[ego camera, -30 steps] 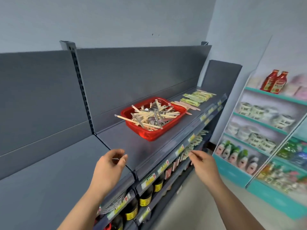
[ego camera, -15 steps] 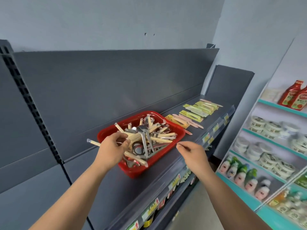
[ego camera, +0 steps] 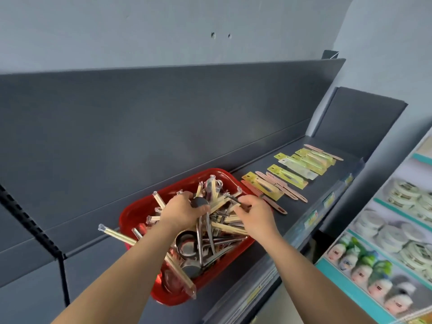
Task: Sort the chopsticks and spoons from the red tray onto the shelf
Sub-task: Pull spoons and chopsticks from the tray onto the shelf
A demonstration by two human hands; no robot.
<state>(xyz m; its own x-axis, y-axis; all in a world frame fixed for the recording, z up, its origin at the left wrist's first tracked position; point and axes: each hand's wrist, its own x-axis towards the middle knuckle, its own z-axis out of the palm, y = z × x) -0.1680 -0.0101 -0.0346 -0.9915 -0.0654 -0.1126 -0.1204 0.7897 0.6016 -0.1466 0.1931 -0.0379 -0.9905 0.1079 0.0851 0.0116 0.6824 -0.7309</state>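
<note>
The red tray sits mid-shelf, still heaped with chopsticks and spoons, so sorting looks barely begun. The left hand's grip curls over one of the spoons; the right hand pinches a thin dark handle.

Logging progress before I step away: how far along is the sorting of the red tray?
Barely begun. Done: nothing clearly; yellow packets lie in a row on the shelf beside the red tray, origin unclear. In hand: the left hand grips a spoon, the right hand pinches a thin utensil, both over the tray. Left: the tray's heaped chopsticks and spoons.
</note>
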